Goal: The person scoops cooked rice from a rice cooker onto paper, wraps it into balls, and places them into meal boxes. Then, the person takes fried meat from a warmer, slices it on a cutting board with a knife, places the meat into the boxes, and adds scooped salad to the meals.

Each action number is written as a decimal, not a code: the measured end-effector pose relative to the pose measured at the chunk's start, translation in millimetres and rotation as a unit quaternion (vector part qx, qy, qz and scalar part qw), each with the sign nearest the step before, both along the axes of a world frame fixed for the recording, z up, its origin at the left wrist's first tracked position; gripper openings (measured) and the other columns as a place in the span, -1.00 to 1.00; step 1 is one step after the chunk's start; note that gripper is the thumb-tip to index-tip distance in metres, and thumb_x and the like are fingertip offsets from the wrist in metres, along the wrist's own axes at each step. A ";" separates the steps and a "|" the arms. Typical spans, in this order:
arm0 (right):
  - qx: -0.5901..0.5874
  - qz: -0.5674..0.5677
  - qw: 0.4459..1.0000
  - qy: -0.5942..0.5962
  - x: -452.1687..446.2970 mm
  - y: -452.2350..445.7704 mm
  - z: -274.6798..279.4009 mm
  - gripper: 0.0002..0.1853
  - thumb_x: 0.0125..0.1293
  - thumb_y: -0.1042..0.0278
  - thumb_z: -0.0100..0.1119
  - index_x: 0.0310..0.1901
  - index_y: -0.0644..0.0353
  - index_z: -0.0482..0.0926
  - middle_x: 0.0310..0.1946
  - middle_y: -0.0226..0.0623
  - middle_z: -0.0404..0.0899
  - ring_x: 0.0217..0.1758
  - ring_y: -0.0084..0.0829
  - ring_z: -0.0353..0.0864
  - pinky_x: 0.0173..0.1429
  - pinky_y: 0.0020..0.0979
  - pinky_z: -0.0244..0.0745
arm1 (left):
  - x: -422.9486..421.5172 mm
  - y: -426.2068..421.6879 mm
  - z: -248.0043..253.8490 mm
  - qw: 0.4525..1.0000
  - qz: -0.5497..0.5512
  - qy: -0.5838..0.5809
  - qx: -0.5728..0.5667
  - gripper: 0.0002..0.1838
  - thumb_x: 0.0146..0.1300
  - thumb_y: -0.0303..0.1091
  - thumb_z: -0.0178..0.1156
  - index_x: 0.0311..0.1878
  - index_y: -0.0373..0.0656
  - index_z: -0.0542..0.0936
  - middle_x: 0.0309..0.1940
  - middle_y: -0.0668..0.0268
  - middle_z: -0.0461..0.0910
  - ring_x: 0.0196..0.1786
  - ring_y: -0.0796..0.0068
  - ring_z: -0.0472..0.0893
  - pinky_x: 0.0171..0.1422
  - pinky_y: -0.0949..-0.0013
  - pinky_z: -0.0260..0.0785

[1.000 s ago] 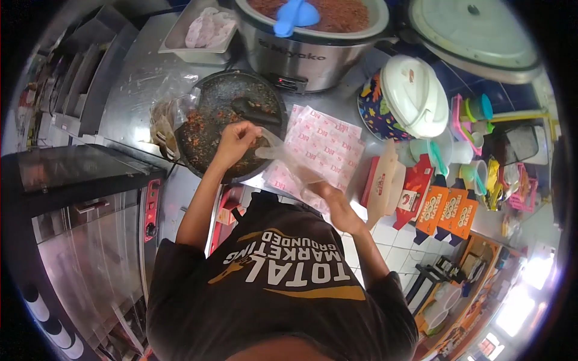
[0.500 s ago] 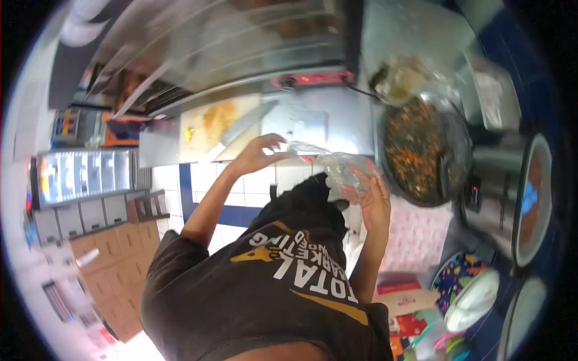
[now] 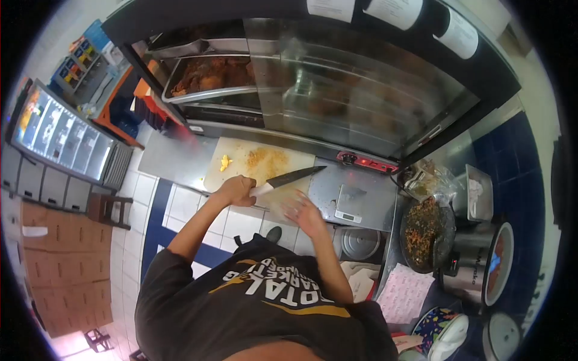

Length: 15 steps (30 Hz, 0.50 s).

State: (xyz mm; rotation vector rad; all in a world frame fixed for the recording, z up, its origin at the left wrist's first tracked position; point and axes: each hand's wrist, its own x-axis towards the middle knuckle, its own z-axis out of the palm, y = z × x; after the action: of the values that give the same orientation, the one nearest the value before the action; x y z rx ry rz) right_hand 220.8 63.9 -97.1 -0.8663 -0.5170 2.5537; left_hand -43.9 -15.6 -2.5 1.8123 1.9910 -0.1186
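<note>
My left hand (image 3: pixel 238 191) is closed around the pale handle of a large kitchen knife (image 3: pixel 296 175). The dark blade points right across the lower edge of a cutting board (image 3: pixel 232 180). Orange-brown crumbs (image 3: pixel 268 160) are scattered over the board, and a small yellow piece (image 3: pixel 226 162) lies at its left. My right hand (image 3: pixel 305 215) is just below the blade at the counter's front edge, its fingers apart and partly blurred. Something see-through appears around those fingertips, too smeared to make out. A small digital scale (image 3: pixel 350 203) sits to the right.
Behind the board stands a glass warming cabinet (image 3: pixel 361 114) with a tray of browned food (image 3: pixel 211 78). At right are a dark bowl of chopped reddish mix (image 3: pixel 424 231), plastic bags (image 3: pixel 430 179), a metal tray (image 3: pixel 480 192) and a steel pot (image 3: pixel 475 265).
My left hand has let go of the clear plastic and taken the knife by its handle. My right hand has moved left, away from the bowl. The view has turned and shifted.
</note>
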 end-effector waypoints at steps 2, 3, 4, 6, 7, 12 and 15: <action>-0.060 -0.084 0.993 0.057 -65.0 7.6 -66.3 -0.46 0.61 0.12 -0.13 0.47 0.23 0.21 0.40 0.02 0.39 0.29 0.08 0.56 0.25 -0.11 0.56 | -9.8 6.1 13.9 0.996 -0.019 -0.089 0.018 -0.59 0.05 -0.12 0.36 -0.20 -0.29 0.62 -0.36 -0.06 0.70 -0.15 -0.10 0.71 -0.01 0.00 0.55; -0.052 -0.091 0.993 0.057 -86.3 11.6 -86.1 -0.46 0.61 0.12 -0.13 0.47 0.23 0.21 0.40 0.02 0.39 0.29 0.08 0.56 0.25 -0.11 0.56 | -11.7 5.5 11.7 0.997 -0.008 -0.078 0.014 -0.56 0.07 -0.09 0.37 -0.13 -0.27 0.61 -0.30 -0.07 0.70 -0.13 -0.11 0.70 0.00 0.00 0.55; -0.050 -0.105 0.993 0.004 -103.9 15.8 -102.2 -0.47 0.61 0.15 -0.13 0.44 0.31 0.23 0.35 0.03 0.44 0.25 0.07 0.58 0.22 -0.13 0.58 | -11.1 6.3 15.8 0.998 0.005 -0.052 -0.024 -0.50 0.08 -0.12 0.37 0.00 -0.28 0.59 -0.17 -0.10 0.71 -0.02 -0.08 0.70 0.07 0.01 0.56; -0.047 -0.127 0.990 -0.047 -107.2 18.4 -93.3 -0.47 0.60 0.17 -0.12 0.41 0.39 0.26 0.30 0.03 0.49 0.22 0.07 0.60 0.19 -0.15 0.60 | -20.1 3.0 -20.3 0.999 0.020 -0.030 -0.017 -0.50 0.08 -0.15 0.39 0.01 -0.29 0.57 -0.18 -0.08 0.70 0.00 -0.08 0.69 0.07 0.01 0.57; -0.012 -0.098 0.993 -0.068 -96.1 20.4 -66.6 -0.48 0.60 0.17 -0.13 0.40 0.39 0.27 0.26 0.02 0.52 0.18 0.06 0.62 0.19 -0.15 0.61 | -24.3 -0.1 -43.0 0.999 0.033 -0.033 0.019 -0.50 0.08 -0.17 0.40 0.02 -0.27 0.56 -0.18 -0.06 0.70 0.01 -0.07 0.69 0.06 0.00 0.57; 0.485 -0.145 0.797 -0.330 -35.2 77.6 -18.2 -0.68 0.50 0.34 0.16 0.19 0.27 0.56 0.05 -0.26 0.68 0.07 -0.40 0.67 0.16 -0.32 0.60 | -51.7 10.2 -49.6 0.950 0.141 -0.111 0.256 -0.50 0.24 -0.15 0.40 0.07 -0.25 0.45 -0.18 0.02 0.67 -0.12 0.11 0.72 0.01 0.10 0.60; 0.557 -0.332 0.677 -0.348 -16.0 104.9 123.6 -0.73 0.47 0.36 0.16 0.10 0.31 0.59 -0.05 -0.18 0.72 0.00 -0.42 0.71 0.03 -0.41 0.57 | -108.4 72.4 26.3 0.660 0.299 -0.509 0.465 -0.64 0.53 -0.10 0.14 0.01 -0.24 0.39 -0.24 0.09 0.64 -0.21 0.27 0.72 -0.08 0.26 0.63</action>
State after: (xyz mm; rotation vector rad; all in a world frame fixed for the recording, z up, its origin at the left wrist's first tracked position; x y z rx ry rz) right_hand 204.7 168.8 26.5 -1.1367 -1.4206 0.8099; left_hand -152.3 56.8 23.8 0.9468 1.5998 1.9528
